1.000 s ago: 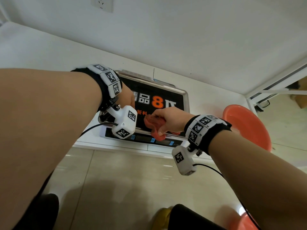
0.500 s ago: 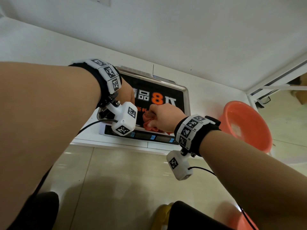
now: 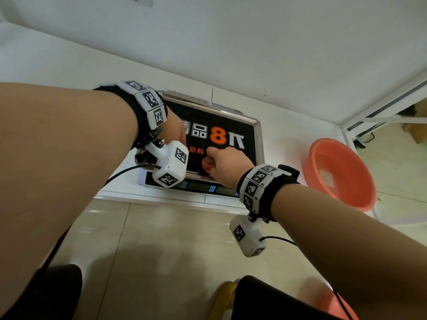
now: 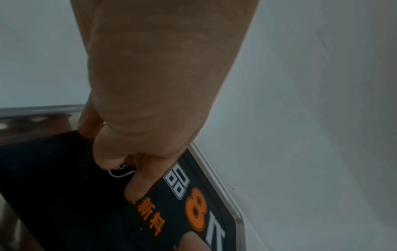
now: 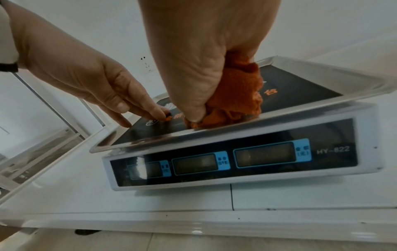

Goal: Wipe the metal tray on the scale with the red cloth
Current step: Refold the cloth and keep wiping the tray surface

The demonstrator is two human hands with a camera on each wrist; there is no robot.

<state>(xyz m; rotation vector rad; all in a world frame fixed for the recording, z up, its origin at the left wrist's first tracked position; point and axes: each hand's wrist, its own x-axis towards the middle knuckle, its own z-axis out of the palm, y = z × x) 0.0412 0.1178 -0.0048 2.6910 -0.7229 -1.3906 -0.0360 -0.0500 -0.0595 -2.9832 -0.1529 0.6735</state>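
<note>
Counter: white counter (image 5: pixel 90 191) carries everything, with an orange basin (image 3: pixel 339 174) parked off to the right, well clear of the job.
Scale: white scale (image 5: pixel 236 169) sits on the counter, displays facing the person, readouts look blank to me.
Tray: metal tray (image 5: pixel 322 79) rests on top of the scale, a black printed sheet covering its floor.
Left hand: left hand (image 5: pixel 90 81) has straight fingers pressed down on the sheet, gripping nothing; my guess is it's pinning the tray so it won't skate around during wiping.
Right hand: right hand (image 5: pixel 199 56) is balled up tight around the red cloth (image 5: pixel 234 101), pushing it onto the tray near its front rim.
Views: head cam barely shows the cloth since the fist hides it; right wrist cam shows the whole wad plus the scale's front panel, and left wrist cam shows fingertips flat on the print.
</note>
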